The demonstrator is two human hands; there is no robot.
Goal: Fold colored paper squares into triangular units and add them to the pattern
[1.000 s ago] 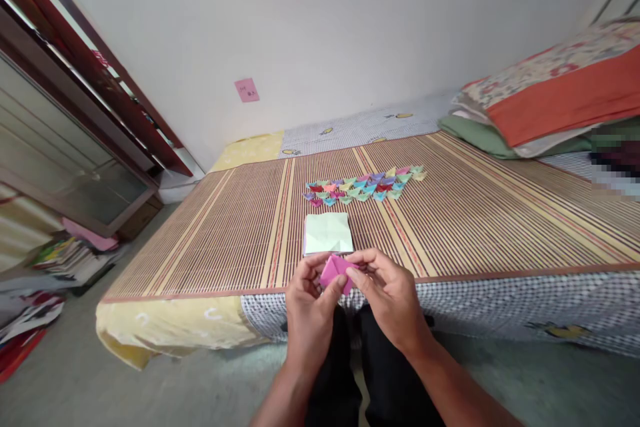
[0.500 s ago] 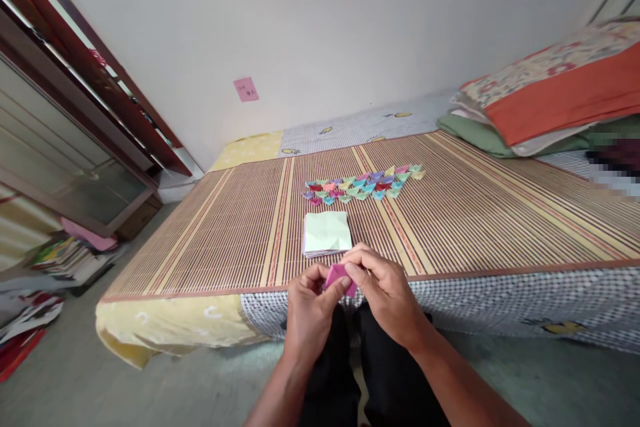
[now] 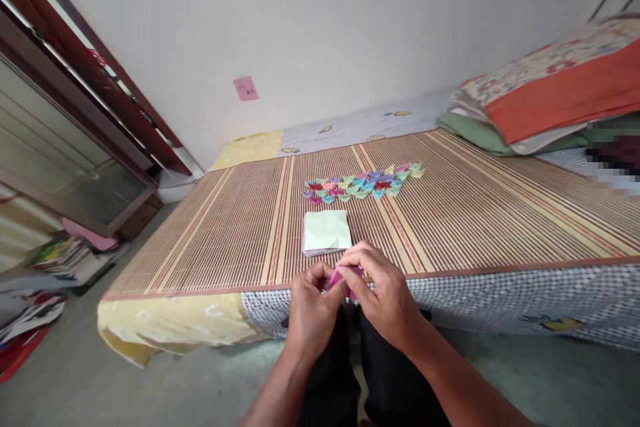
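Note:
Between my two hands is a small folded piece of pink paper (image 3: 354, 273), partly covered by my fingers. My left hand (image 3: 316, 303) pinches its left side between thumb and fingers. From the right, my right hand (image 3: 383, 290) grips the upper edge, thumb pressed close to the left thumb. Just beyond the hands, a stack of square paper (image 3: 327, 230) lies on the mat, its top sheet pale green and creased. Farther back sit rows of small folded paper pieces (image 3: 363, 185) in many colours.
A striped bamboo mat (image 3: 225, 233) covers the bed, with a checked sheet (image 3: 480, 300) hanging at the front edge. Folded bedding (image 3: 555, 90) is piled at the right. A pink note (image 3: 245, 88) is on the wall. Books (image 3: 65, 257) lie at the far left.
My right fingers have shifted over the pink paper, and less of its face shows. Both hands stay near the same spot. The stack and the folded pieces have not moved.

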